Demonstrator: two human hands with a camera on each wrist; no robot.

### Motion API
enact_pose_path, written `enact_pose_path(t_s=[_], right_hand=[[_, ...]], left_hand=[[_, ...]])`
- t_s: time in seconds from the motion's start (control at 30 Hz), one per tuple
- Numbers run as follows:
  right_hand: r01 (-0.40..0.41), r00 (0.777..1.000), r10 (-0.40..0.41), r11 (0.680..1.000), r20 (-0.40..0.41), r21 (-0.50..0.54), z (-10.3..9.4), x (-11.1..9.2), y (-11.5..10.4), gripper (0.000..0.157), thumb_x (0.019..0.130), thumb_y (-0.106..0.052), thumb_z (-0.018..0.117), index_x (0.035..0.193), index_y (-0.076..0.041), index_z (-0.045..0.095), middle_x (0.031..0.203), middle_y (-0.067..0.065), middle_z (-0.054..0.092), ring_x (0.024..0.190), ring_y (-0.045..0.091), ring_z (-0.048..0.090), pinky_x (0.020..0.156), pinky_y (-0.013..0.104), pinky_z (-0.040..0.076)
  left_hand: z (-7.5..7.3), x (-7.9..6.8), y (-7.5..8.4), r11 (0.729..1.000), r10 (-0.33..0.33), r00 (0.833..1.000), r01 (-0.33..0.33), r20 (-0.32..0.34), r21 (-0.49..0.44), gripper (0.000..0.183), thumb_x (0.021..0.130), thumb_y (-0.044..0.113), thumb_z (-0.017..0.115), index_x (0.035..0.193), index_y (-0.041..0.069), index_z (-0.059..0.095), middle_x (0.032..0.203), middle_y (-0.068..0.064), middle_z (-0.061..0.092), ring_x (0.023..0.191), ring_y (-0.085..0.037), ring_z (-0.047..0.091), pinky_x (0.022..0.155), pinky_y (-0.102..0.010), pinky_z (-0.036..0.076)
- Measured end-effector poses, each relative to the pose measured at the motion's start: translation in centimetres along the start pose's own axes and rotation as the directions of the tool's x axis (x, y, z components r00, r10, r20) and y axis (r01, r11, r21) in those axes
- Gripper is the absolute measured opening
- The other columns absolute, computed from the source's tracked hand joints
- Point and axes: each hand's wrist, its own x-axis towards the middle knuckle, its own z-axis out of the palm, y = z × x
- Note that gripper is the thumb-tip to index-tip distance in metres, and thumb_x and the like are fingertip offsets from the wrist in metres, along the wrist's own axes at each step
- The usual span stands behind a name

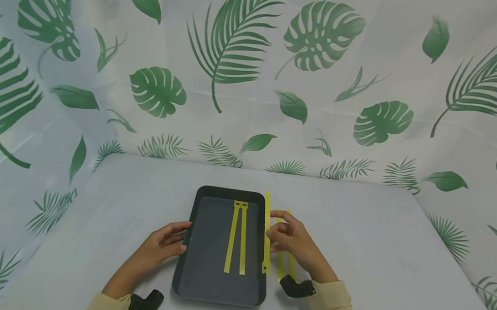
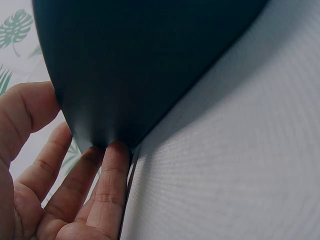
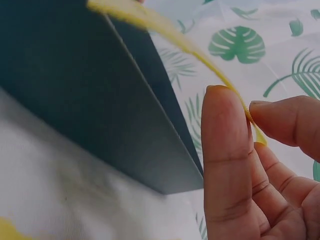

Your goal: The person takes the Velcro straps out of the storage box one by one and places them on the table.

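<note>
A dark grey tray (image 1: 203, 283) stands on the table, with two yellow hook-and-loop cable ties (image 1: 231, 240) lying side by side in it, slotted heads at the far end. My left hand (image 1: 156, 247) touches the outside of the tray's left wall; in the left wrist view its fingertips (image 2: 116, 155) rest against that wall. Over the tray's right rim, my right hand (image 1: 293, 242) pinches another yellow cable tie (image 1: 268, 213) between thumb and finger, its slotted head toward me. The right wrist view shows this tie (image 3: 192, 50) bent in a curve above the rim.
More yellow cable ties (image 1: 291, 267) lie on the table right of the tray, partly hidden by my right hand. Black wrist mounts (image 1: 146, 302) sit at both cuffs. A leaf-printed white curtain (image 1: 242, 128) hangs behind the pale table (image 1: 381, 242).
</note>
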Motion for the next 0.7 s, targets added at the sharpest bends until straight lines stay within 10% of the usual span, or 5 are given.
enact_pose_path(t_s=[0.7], right_hand=[[-0.013, 1.0, 0.013, 1.0, -0.022, -0.014, -2.6, -1.4, 1.2, 0.053, 0.109, -0.005, 0.062, 0.152, 0.013, 0.039, 0.093, 0.003, 0.065, 0.083, 0.015, 0.065, 0.076, 0.032, 0.063]], left_hand=[[0.0, 0.0, 0.1, 1.0, -0.003, 1.0, 0.003, 0.006, 0.003, 0.063, 0.106, 0.008, 0.067, 0.16, -0.01, 0.04, 0.167, -0.034, 0.036, 0.152, -0.055, 0.038, 0.104, -0.025, 0.053]])
